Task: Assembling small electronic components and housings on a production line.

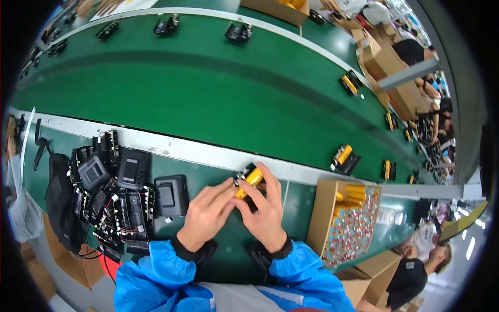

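In front of my body, both hands meet around a small black plastic housing (248, 170) with a yellow cylindrical battery (253, 178) in it. My left hand (207, 214) grips its left side, fingertips pressed together near some small parts on the edge. My right hand (263, 210) is closed around the battery and the housing from the right; the fingers hide much of both. To the left lies a heap of black housings with circuit boards (132, 210), next to a single black case (171, 195). At the right stands a cardboard box (320, 221) of yellow batteries, many with ends upward.
Beyond the bench runs a green conveyor belt (171, 88) behind a white rail (182, 149). It carries black housings, some with yellow batteries (343, 155). A black pouch (62, 203) lies at the far left. Other people (413, 275) and cartons (390, 73) are on the right.
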Tool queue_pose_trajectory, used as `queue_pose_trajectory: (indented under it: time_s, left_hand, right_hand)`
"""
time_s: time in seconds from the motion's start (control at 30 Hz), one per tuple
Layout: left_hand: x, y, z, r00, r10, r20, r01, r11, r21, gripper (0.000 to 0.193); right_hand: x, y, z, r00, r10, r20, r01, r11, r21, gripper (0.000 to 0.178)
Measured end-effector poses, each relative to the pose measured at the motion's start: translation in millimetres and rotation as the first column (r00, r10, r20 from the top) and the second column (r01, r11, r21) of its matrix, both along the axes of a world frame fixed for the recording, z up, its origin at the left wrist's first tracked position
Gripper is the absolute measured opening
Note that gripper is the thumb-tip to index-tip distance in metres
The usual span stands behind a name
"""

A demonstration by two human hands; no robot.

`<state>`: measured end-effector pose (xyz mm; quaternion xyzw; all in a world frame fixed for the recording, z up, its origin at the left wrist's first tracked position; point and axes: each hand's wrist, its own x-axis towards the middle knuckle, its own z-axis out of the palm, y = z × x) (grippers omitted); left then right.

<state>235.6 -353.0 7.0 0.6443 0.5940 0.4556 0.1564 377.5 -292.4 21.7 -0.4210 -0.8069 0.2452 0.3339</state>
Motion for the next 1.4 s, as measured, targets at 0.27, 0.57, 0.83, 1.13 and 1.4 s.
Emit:
queue_pose_trajectory:
  time_s: [0.27,0.57,0.83,1.13,1.4]
  left_hand:
    - [0.5,16.7,-0.7,0.999,0.045,0.019,-0.046,0.996,0.077,0.03]
    - [-12.9,8.9,5.1,0.998,0.006,-0.056,-0.003,0.999,0.046,0.028]
    - [-15.5,17.8,13.9,0.993,-0.048,-0.105,0.051,0.998,0.026,0.031]
    - [-11.4,16.3,15.2,0.993,-0.052,-0.105,0.051,0.999,-0.007,0.035]
    - [-4.5,16.5,14.7,1.0,-0.008,-0.016,0.008,0.999,-0.041,0.031]
  right_hand:
    - [-0.6,-3.7,-2.2,0.999,-0.036,-0.035,0.036,0.999,0.012,0.046]
    - [-4.3,-2.0,-5.7,0.995,-0.073,-0.065,0.07,0.997,-0.042,0.058]
    - [-6.6,3.4,3.7,0.997,-0.078,-0.02,0.077,0.996,-0.037,0.061]
    - [-2.7,10.5,-3.3,0.975,-0.043,-0.216,0.027,0.997,-0.078,0.078]
    - [-4.8,12.9,7.2,0.983,0.012,-0.184,-0.019,0.999,-0.038,0.076]
